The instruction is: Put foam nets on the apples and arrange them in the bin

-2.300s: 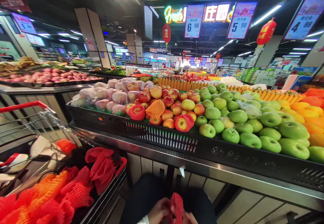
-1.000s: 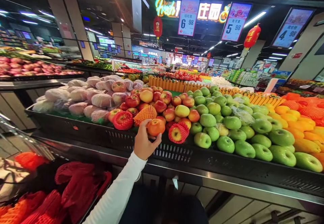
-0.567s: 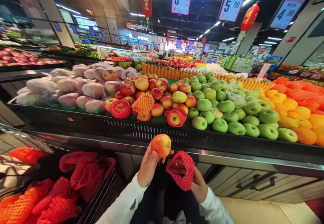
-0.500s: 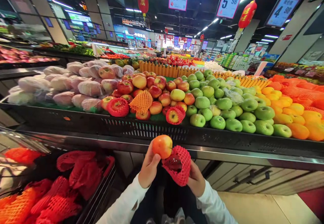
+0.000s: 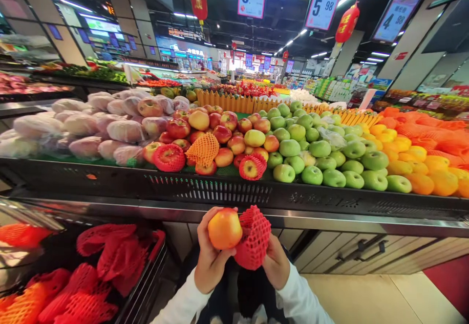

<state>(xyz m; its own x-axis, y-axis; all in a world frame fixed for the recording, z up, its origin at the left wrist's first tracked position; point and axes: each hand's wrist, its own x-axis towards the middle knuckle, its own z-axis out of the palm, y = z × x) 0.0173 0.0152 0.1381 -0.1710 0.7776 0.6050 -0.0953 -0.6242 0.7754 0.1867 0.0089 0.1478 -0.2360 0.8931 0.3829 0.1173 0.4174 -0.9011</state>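
A yellow-red apple is gripped in my left hand, its fingers curled behind and the thumb below. My right hand is closed on a red foam net sleeve, which bulges beside the apple's right side. The two seem to touch or overlap; the sleeve's opening is hard to make out. Both hands are in front of the display's metal edge. On the display beyond, loose red apples are heaped, with a few in front wearing foam nets: a red-netted apple and an orange net.
Green apples fill the right middle, with orange fruit farther right. Wrapped fruit lies left. The black slotted tray wall runs across. A dark basket at lower left holds red and orange foam nets.
My left hand has drawn the apple down and left and turned it. The red foam sleeve has turned, so its opening no longer faces me. The view has shifted slightly.
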